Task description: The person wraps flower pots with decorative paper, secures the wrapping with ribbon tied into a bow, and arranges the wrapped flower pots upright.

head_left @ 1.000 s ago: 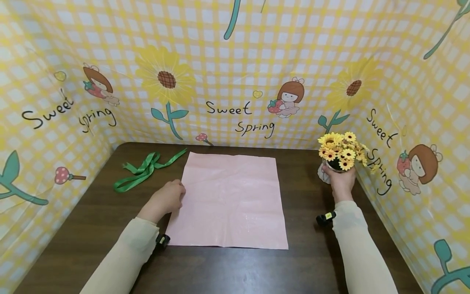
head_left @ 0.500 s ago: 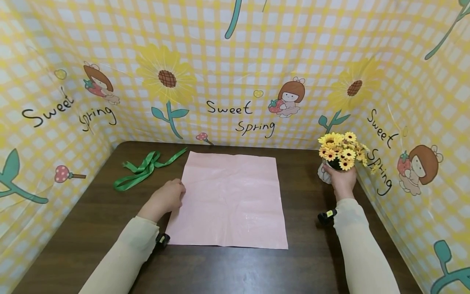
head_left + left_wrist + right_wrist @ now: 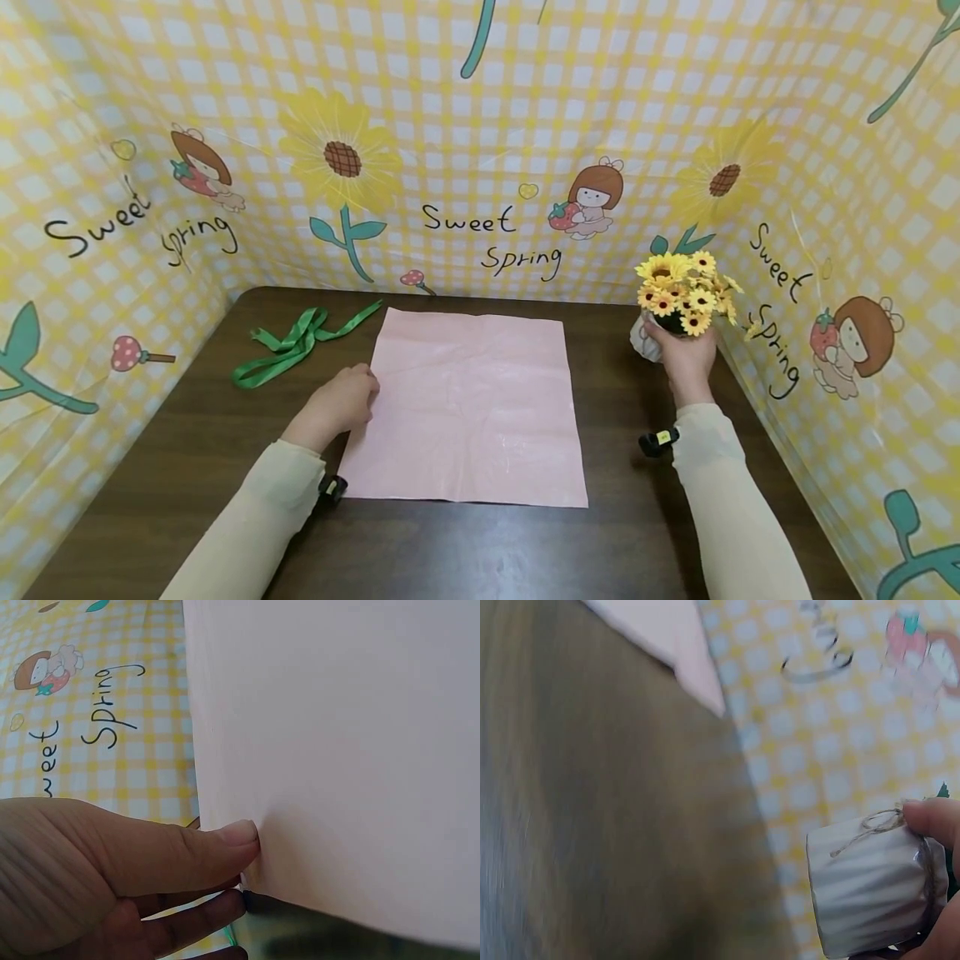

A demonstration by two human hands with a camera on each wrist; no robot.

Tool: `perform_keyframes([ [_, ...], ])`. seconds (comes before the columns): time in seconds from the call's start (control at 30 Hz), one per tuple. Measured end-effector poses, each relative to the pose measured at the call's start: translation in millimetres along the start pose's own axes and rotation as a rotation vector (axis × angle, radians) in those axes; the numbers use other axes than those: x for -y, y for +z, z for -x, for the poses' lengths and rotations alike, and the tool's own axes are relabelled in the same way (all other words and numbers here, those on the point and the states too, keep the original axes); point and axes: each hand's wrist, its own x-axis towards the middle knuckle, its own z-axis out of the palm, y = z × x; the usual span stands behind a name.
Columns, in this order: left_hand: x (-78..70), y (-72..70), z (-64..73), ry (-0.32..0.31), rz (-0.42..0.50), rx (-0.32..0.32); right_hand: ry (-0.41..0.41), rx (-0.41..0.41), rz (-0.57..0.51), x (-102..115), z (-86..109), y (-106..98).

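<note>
A square pink sheet of wrapping paper lies on the table. My left hand pinches its left edge; in the left wrist view the thumb presses on top with the fingers under the edge. At the right, my right hand grips a small potted plant of yellow artificial flowers near its rim. In the right wrist view its white pot has a twine bow, with the thumb beside it; the other fingers are largely out of sight.
A loose green ribbon lies at the back left of the brown table. Yellow checked cloth stands behind the table and along both sides, close to the flowers at the right.
My right hand has lifted the potted plant and shifted it slightly left. The left hand and the pink paper have stayed in place.
</note>
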Motion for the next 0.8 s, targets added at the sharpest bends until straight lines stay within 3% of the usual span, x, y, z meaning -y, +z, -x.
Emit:
perform_keyframes([
  [0.37, 1.9, 1.6, 1.9, -0.005, 0.004, 0.004, -0.075, 0.171, -0.079, 59.6, 44.2, 55.5],
  [0.6, 3.5, 1.1, 2.8, 0.005, -0.008, 0.001, -0.158, 0.303, -0.110, 81.4, 85.8, 95.6],
  [0.8, 0.8, -0.7, 1.4, -0.006, 0.004, 0.005, -0.139, 0.413, -0.127, 89.0, 118.9, 128.1],
])
